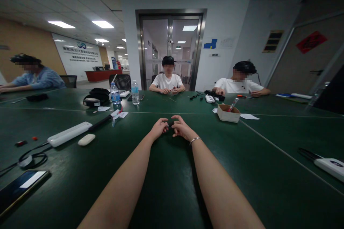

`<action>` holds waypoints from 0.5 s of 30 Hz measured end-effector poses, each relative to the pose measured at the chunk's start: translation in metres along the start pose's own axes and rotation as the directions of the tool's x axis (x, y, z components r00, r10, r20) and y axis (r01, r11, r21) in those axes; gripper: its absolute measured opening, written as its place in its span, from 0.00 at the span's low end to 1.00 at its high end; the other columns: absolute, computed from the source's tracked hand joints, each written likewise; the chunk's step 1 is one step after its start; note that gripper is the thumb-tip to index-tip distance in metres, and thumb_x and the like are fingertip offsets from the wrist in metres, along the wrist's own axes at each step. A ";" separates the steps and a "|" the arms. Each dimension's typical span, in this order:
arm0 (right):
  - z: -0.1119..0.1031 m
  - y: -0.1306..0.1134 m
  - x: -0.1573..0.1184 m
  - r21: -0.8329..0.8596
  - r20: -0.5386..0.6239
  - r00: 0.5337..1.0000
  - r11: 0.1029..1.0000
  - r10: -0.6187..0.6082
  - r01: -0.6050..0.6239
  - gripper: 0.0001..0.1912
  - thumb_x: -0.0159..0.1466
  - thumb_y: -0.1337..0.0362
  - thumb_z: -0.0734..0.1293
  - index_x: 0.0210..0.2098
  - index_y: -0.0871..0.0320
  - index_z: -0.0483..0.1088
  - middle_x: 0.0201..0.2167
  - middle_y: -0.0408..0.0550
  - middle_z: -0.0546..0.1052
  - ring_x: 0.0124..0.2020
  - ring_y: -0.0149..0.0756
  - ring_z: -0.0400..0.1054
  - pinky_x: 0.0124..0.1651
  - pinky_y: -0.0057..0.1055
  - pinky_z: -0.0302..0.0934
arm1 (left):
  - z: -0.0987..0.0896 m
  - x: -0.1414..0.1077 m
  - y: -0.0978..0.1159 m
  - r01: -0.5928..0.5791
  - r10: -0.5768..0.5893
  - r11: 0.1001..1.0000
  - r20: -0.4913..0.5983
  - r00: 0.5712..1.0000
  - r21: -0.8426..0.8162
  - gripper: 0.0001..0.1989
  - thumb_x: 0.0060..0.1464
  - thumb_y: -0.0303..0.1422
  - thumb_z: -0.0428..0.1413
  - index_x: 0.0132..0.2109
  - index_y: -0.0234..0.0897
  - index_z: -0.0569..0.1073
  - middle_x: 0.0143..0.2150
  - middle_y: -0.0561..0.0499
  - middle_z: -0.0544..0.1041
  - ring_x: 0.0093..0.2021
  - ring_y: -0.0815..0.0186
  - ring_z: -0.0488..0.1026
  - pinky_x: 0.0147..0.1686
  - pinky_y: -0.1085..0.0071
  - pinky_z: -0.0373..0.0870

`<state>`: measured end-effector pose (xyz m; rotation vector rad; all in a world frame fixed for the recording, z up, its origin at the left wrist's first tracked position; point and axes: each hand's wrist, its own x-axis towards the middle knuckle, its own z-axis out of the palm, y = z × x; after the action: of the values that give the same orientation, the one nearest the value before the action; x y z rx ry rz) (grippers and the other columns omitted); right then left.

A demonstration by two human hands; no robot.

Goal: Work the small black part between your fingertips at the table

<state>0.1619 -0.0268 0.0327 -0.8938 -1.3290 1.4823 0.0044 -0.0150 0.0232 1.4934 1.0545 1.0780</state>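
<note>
Both my arms reach forward over the dark green table [172, 171]. My left hand [160, 128] has its fingers bent inward, closed around something too small to make out. Facing it, my right hand [182, 128] has its fingers curled and the index finger raised. Between the fingertips of the two hands is a small dark object [170, 124], partly hidden by the fingers; it seems to be held from both sides. A bracelet [194, 140] circles my right wrist.
On the left lie a white power strip [70, 134], a white oval case [86, 140] and a phone [23, 189]. Two bottles [115, 94] stand farther back. An open box [228, 113] is at the right. Three people sit around the table.
</note>
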 end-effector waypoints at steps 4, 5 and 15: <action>-0.001 0.004 0.004 -0.028 -0.024 0.997 0.997 0.068 -0.069 0.10 0.60 0.60 0.62 0.40 0.57 0.60 0.20 0.37 0.66 0.11 0.21 0.54 0.18 0.29 0.68 | -0.001 0.000 -0.001 -0.009 0.009 1.000 0.011 1.000 0.004 0.15 0.53 0.29 0.47 0.49 0.31 0.63 0.23 0.55 0.67 0.21 0.74 0.63 0.22 0.77 0.58; -0.002 0.004 0.004 -0.031 -0.031 0.997 0.997 0.065 -0.066 0.09 0.61 0.61 0.62 0.40 0.58 0.61 0.19 0.37 0.66 0.10 0.20 0.53 0.18 0.28 0.68 | -0.001 0.000 -0.002 -0.007 0.007 1.000 0.010 1.000 0.008 0.15 0.53 0.29 0.47 0.49 0.31 0.63 0.23 0.55 0.67 0.21 0.74 0.63 0.22 0.77 0.58; -0.002 0.003 0.004 0.015 -0.064 0.994 0.996 0.090 -0.090 0.03 0.61 0.67 0.62 0.36 0.60 0.63 0.18 0.38 0.66 0.11 0.21 0.55 0.18 0.28 0.68 | -0.001 0.001 -0.003 -0.013 0.012 1.000 0.005 1.000 0.021 0.15 0.53 0.30 0.48 0.49 0.31 0.63 0.23 0.55 0.67 0.21 0.74 0.64 0.22 0.77 0.59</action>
<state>0.1619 -0.0224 0.0297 -0.9974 -1.2456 1.5155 0.0030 -0.0132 0.0205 1.5210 1.0573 1.0739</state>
